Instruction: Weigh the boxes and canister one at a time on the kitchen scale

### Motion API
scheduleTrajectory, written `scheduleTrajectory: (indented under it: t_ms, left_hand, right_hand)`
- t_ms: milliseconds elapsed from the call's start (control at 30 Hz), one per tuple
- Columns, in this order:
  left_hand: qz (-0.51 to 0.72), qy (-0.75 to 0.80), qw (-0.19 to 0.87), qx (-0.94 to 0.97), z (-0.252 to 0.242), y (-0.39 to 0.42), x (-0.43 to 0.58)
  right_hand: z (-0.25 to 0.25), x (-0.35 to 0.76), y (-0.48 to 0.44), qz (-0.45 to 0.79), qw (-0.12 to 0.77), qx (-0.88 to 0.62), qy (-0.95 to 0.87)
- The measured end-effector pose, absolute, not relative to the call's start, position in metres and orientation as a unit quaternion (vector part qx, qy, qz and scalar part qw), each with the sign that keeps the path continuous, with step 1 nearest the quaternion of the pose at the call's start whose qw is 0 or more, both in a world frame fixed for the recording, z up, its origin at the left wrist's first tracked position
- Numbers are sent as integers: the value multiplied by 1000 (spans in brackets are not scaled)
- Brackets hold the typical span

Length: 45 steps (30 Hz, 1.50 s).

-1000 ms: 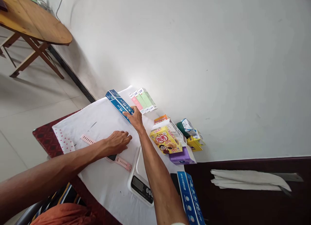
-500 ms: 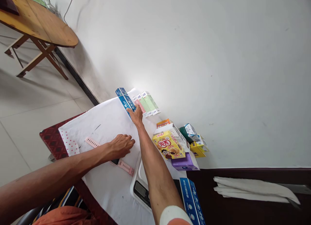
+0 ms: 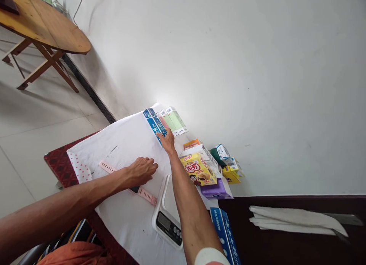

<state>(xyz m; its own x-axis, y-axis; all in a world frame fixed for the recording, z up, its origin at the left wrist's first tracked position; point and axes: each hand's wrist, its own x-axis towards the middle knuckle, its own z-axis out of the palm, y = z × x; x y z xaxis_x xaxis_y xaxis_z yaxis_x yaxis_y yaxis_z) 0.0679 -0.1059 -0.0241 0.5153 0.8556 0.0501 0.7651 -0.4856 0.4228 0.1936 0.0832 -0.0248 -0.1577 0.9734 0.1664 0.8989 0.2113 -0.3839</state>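
My right hand [image 3: 167,140] grips the near end of a long blue carton [image 3: 152,120], thumb on one side and fingers on the other. The carton lies on the white cloth beside a row of pink and green boxes [image 3: 173,120] and partly covers the pink one. My left hand [image 3: 143,169] rests low over the cloth, fingers loosely bent, with nothing visible in it. Beneath the left wrist lies a smartwatch with a pink strap [image 3: 146,195], its middle partly hidden. A white digital scale [image 3: 166,223] stands between my arms, partly covered by the right forearm.
Right of my right forearm are a yellow snack box [image 3: 200,169], a purple box [image 3: 216,189], an orange box [image 3: 191,144] and yellow packs [image 3: 231,174]. Another blue carton [image 3: 224,234] lies nearer me. The wall [image 3: 228,66] borders the table; a wooden folding table [image 3: 57,28] stands far left.
My right hand has shifted the blue carton right and slightly toward me, closer against the pink and green boxes. More of the scale now shows. My left hand stays nearly still.
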Motion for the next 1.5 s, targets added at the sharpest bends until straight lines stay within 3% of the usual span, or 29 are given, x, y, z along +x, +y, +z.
scheduleTrajectory:
  t_ms: [367,533,600,733,833,1300,1500]
  left_hand:
    - [108,474,182,855,-19,-106,64]
    - [94,478,182,854,-15,-106,61]
    - [94,477,179,855,-15,-105,61]
    - [104,479,177,853,-16,-103,60]
    - [114,487,185,846,-15,-103,60]
    - [105,497,191,840,-14,-101,60]
    - [110,493,185,843,-16,-100,60]
  right_hand:
    - [14,291,-45,-28,252,-544,-800]
    - [41,399,-128,-140,270,-638,-707]
    - [46,436,-162,-163,238,-713,-639]
    - [38,480,-212,-78,115,-856,-498]
    - [27,491,-228,13,77,-872,-483]
    - [59,468,-252,-78,232,-825,-510]
    - [55,392,-237,-12,258,-710,-655]
